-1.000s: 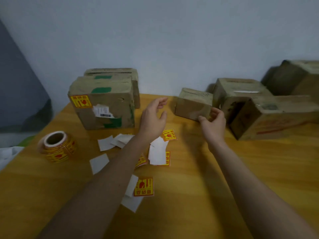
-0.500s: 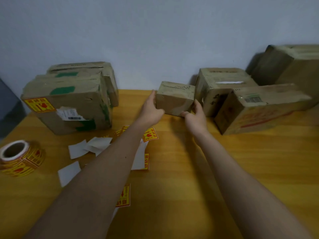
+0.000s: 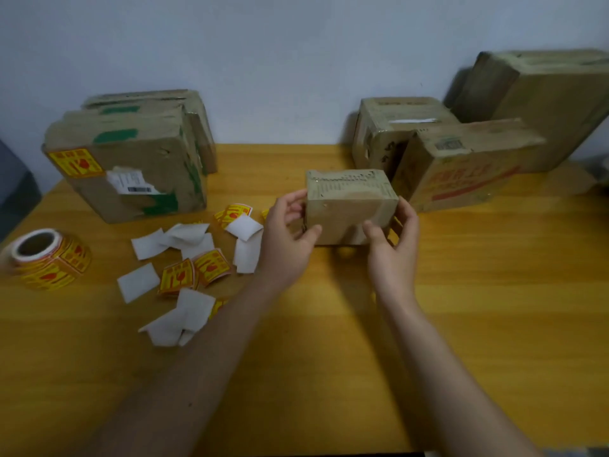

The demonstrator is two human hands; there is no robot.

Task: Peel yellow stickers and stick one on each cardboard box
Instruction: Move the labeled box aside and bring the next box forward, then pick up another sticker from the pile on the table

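I hold a small cardboard box (image 3: 346, 199) between both hands over the middle of the wooden table (image 3: 494, 291). My left hand (image 3: 286, 235) grips its left side and my right hand (image 3: 393, 245) grips its right side. A roll of yellow stickers (image 3: 46, 258) lies at the far left. Loose yellow stickers (image 3: 194, 272) and white backing papers (image 3: 184, 239) are scattered left of my left hand. At the back left stands a larger box (image 3: 138, 173) with a yellow sticker (image 3: 75, 161) on its front corner.
A second box (image 3: 158, 100) stands behind the stickered one. At the back right are three more cardboard boxes: (image 3: 395, 127), (image 3: 468, 166), (image 3: 553, 103). A pale wall runs behind the table. The table's front edge is near the frame bottom.
Both hands reached to the small box beside the right group, gripped it, and have drawn it toward me to the table's middle.
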